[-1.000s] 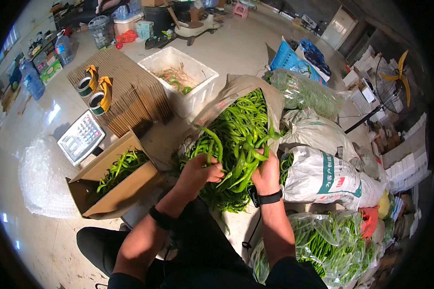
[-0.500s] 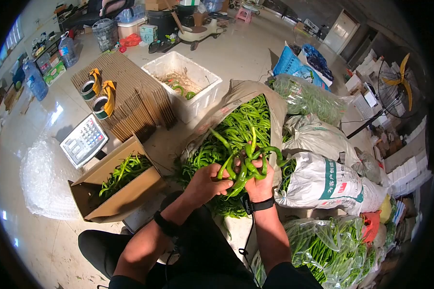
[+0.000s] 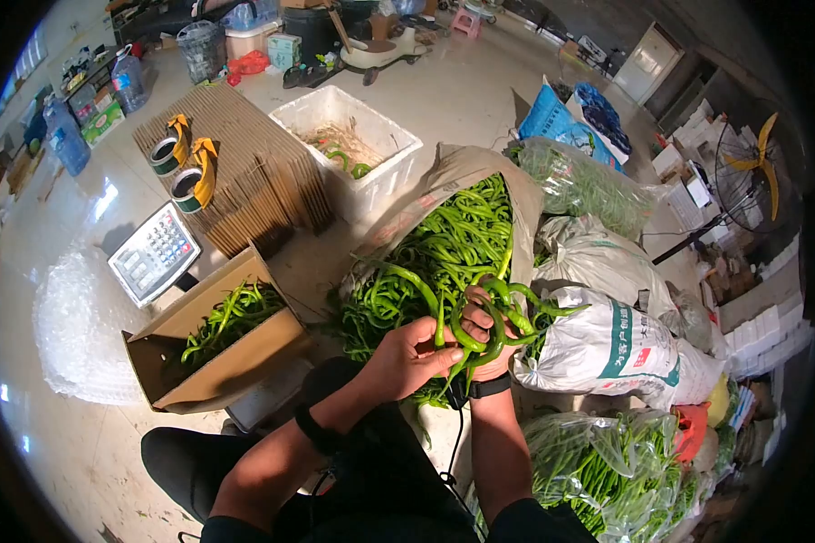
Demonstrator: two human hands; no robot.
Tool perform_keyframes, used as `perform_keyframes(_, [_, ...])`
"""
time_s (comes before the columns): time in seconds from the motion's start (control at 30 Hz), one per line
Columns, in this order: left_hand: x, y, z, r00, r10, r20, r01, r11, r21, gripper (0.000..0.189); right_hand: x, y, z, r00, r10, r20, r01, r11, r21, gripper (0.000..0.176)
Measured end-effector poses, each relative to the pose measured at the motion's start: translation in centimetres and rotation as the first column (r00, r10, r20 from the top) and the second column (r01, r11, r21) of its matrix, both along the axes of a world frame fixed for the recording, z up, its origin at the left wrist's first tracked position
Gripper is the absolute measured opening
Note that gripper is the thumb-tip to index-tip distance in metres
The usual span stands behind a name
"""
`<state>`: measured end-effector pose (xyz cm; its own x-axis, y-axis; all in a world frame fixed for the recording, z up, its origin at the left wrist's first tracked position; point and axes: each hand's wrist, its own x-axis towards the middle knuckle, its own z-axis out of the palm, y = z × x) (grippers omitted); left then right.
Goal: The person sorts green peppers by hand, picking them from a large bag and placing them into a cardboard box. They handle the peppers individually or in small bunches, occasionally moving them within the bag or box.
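Green peppers are clenched in a bunch between your left hand and right hand, both closed; your box is part-filled, the sack heaped full.

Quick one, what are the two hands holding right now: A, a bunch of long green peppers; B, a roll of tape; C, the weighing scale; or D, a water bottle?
A: the left hand and the right hand both close on a bunch of green peppers, held in front of the open sack full of the same peppers.
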<state>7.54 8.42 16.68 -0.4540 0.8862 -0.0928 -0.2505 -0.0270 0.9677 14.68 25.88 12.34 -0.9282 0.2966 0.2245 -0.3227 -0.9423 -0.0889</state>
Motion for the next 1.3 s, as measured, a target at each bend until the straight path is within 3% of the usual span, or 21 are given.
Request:
perform_keyframes(0.17, [0.1,-0.2,0.5,0.996,-0.024,-0.088,0.02,0.998,-0.051,0.02,-0.2,-0.2,-0.1,0.994,0.075,-0.074,-0.076,0.997,-0.017,0.058])
perform_keyframes(0.23, [0.5,0.0,0.4,1.0,-0.013,-0.022,0.014,0.999,0.052,0.023,-0.3,-0.1,-0.5,0.995,0.08,-0.066,-0.084,0.995,-0.053,0.059])
perform_keyframes(0.43, [0.4,0.0,0.7,0.995,0.024,-0.096,-0.025,1.0,-0.002,0.025,-0.3,0.1,-0.8,0.999,0.051,0.0,-0.051,0.999,-0.017,0.052])
perform_keyframes(0.63, [0.2,0.2,0.3,0.975,0.106,-0.194,-0.129,0.986,-0.109,0.023,-0.1,-0.1,1.2,0.952,-0.138,0.274,0.061,0.96,0.272,0.044])
perform_keyframes(0.7, [0.1,0.4,-0.6,0.982,0.102,-0.159,-0.115,0.991,-0.074,0.023,0.0,0.1,1.7,0.952,-0.126,0.279,0.048,0.962,0.27,0.042])
perform_keyframes(0.77, [0.1,0.4,-0.6,0.991,0.092,-0.096,-0.098,0.994,-0.052,0.022,0.1,0.0,1.7,0.917,-0.251,0.31,0.137,0.928,0.346,0.041])
perform_keyframes(0.9, [0.1,0.6,-0.3,0.992,0.074,-0.106,-0.084,0.992,-0.098,0.022,0.7,0.1,2.3,0.909,-0.313,0.275,0.144,0.856,0.497,0.045])
perform_keyframes(1.1, [0.1,0.8,-0.9,0.992,0.112,-0.051,-0.115,0.992,-0.059,0.02,0.8,0.1,1.9,0.878,-0.358,0.316,0.164,0.848,0.504,0.047])
perform_keyframes(1.2, [-0.3,0.7,-1.7,0.994,0.1,0.037,-0.097,0.993,-0.073,0.02,0.4,-0.1,1.8,0.795,-0.481,0.37,0.249,0.815,0.524,0.045])
perform_keyframes(1.3, [-0.3,0.6,-1.9,0.987,0.16,0.014,-0.158,0.984,-0.077,0.023,0.2,-0.5,2.2,0.874,-0.366,0.319,0.22,0.884,0.412,0.043])
